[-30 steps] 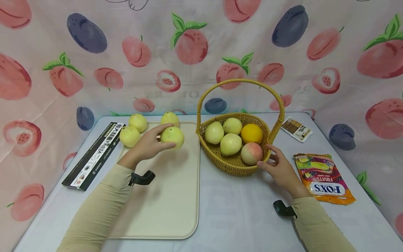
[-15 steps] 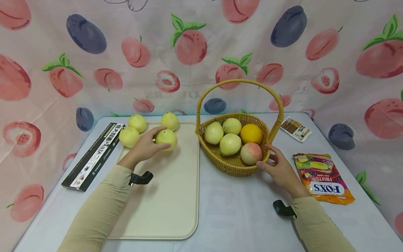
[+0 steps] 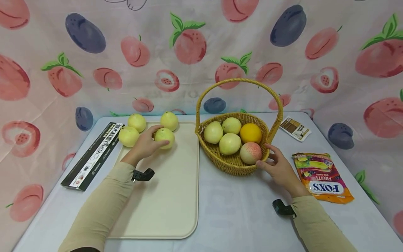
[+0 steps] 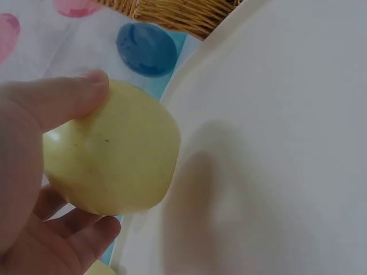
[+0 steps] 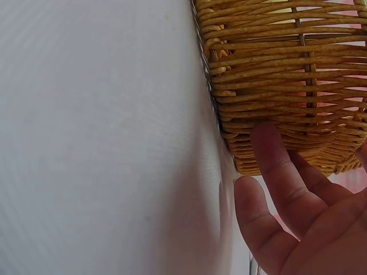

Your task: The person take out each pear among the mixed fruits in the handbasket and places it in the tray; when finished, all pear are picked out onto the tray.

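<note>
My left hand (image 3: 146, 143) holds a round pale yellow pear (image 3: 164, 138) over the far part of the cream tray (image 3: 163, 203). In the left wrist view the thumb lies across the top of the pear (image 4: 123, 149), with fingers curled below it and a shadow on the tray. My right hand (image 3: 280, 169) grips the near right side of the wicker basket (image 3: 231, 170), thumb and index finger at its rim. Fingertips (image 5: 266, 140) meet the woven wall in the right wrist view. Inside the basket lie several pale pears (image 3: 230, 144), an orange (image 3: 251, 133) and a peach (image 3: 251, 153).
At the tray's far end sit a pear (image 3: 169, 121) and, by its left corner, two more pears (image 3: 128, 136). A black pasta box (image 3: 92, 155) lies along the left. Right of the basket are a small brown-and-white packet (image 3: 296, 128) and a candy bag (image 3: 322, 177).
My left hand has moved a little to the left and lower over the tray with the pear. The right hand stays at the basket, which has not moved.
</note>
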Motion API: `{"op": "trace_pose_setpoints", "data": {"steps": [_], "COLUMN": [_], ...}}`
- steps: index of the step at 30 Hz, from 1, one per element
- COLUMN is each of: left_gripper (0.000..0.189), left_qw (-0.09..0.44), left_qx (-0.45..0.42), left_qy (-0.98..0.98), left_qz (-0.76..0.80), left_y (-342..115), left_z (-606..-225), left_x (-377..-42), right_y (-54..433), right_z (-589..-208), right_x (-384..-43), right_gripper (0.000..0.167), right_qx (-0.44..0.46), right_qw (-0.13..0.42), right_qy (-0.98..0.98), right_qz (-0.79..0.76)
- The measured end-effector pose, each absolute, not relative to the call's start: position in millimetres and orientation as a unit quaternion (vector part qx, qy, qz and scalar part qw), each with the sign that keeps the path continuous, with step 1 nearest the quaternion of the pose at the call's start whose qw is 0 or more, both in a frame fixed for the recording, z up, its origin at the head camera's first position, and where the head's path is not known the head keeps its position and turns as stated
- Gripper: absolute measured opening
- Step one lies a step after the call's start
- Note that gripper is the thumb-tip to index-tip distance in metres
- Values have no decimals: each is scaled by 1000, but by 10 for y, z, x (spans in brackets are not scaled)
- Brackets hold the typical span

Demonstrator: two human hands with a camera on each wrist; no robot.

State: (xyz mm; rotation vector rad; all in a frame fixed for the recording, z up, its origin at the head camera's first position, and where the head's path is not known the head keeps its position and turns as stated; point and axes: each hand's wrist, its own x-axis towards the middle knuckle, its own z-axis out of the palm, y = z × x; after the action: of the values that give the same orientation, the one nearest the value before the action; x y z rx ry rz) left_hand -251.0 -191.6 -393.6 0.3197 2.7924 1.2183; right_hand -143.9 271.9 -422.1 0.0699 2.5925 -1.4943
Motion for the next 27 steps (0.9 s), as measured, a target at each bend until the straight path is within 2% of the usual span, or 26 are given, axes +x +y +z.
{"op": "trace_pose_setpoints", "data": {"steps": [27], "left_gripper": [74], "left_qw": [38], "left_qx": [65], "left_qy": [908], "left_qz": [411], "left_y": [-1844], "left_z": [-4119], "left_x": [-2699], "right_y": [2712], "right_z": [-4227], "right_x": [-1444], "right_gripper": [91], "right_qx": [18], "right_qw": [63], "right_qy": [869], "right_qz": [-491]}}
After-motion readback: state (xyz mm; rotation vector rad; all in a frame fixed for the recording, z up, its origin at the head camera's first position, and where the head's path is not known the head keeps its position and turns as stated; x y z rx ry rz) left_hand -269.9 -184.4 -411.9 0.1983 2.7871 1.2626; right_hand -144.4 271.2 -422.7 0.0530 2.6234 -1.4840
